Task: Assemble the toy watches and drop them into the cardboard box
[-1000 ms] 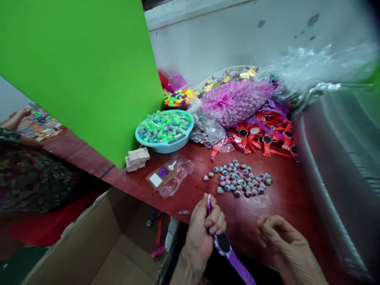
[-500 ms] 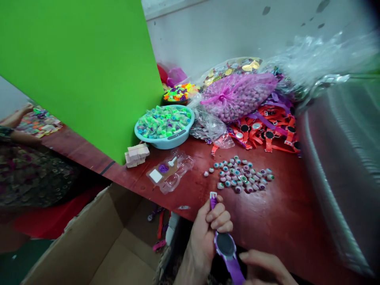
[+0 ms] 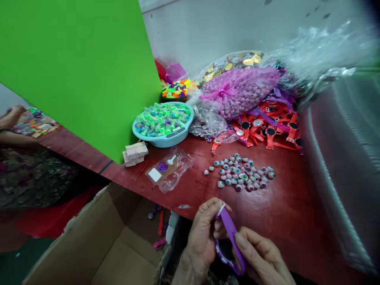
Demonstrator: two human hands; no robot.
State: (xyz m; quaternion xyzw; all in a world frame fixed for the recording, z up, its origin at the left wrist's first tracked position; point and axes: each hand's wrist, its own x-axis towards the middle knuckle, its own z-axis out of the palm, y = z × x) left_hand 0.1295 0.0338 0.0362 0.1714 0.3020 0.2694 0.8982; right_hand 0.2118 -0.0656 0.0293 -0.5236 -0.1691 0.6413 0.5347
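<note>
One red tabletop (image 3: 299,213), its near edge passing behind the hands. Box (image 3: 80,237) gapes below, near left; a slip leftward could land the work in there, or in the dark space beside it. Basin (image 3: 175,139), far side, heaped with vials (image 3: 162,118); a knock would likely spill some, though it sits well apart from the hands.

Left hand (image 3: 202,235): grip closed round one end of a purple watch (image 3: 230,225). Right hand (image 3: 261,251): grip narrowed to a pinch, thumb on the strap, which is bent back into a loop. Watch held between the two, at the near edge. Likely trouble: strap springs straight if the pinch loosens; may crease if pulled hard.

Eyeballs (image 3: 243,174) lie loose just beyond; a swung wrist might set them rolling. Buckle (image 3: 220,210), white, tiny: strap could skew against it if drawn off line.

Hard to make out: panel (image 3: 74,67) on the left screens part of another person (image 3: 32,174). Straps (image 3: 160,223) by the box's right wall, too dim to sort. Right wrist cut off; some right fingers behind the strap. Dial shaded, partly covered. Whether strap passes through buckle: cannot tell.
</note>
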